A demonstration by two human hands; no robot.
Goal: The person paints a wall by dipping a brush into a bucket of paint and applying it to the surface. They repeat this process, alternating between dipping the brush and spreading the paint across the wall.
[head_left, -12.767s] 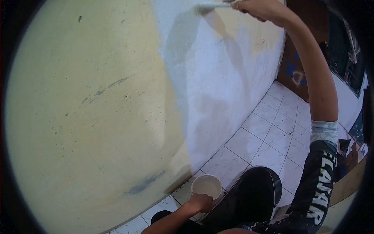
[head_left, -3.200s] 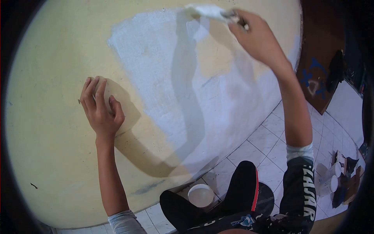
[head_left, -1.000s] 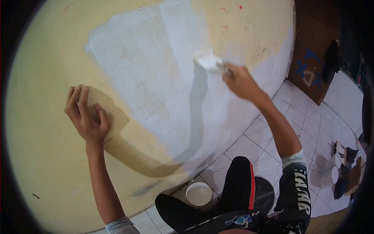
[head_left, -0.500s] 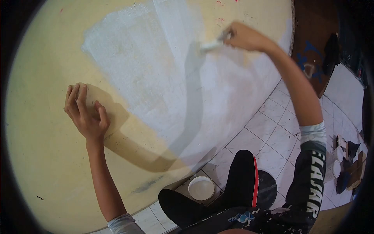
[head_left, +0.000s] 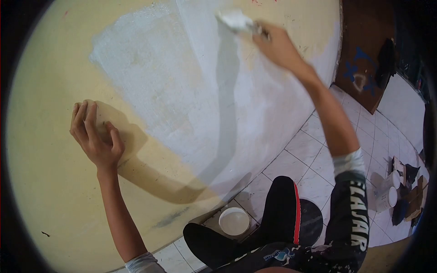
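White paintbrush (head_left: 234, 20), slightly blurred, right hand (head_left: 277, 47) gripping it, left hand (head_left: 98, 139) loosely spread

Yellow wall (head_left: 50, 159), bluish-white paint (head_left: 150, 73), white brush (head_left: 234, 20), red-striped black trousers (head_left: 278, 209)

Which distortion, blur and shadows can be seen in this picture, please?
Head view: the corners go dark and the wall looks curved; head view: the paintbrush and right hand look slightly blurred; head view: a shadow lies on the wall beside the left hand.
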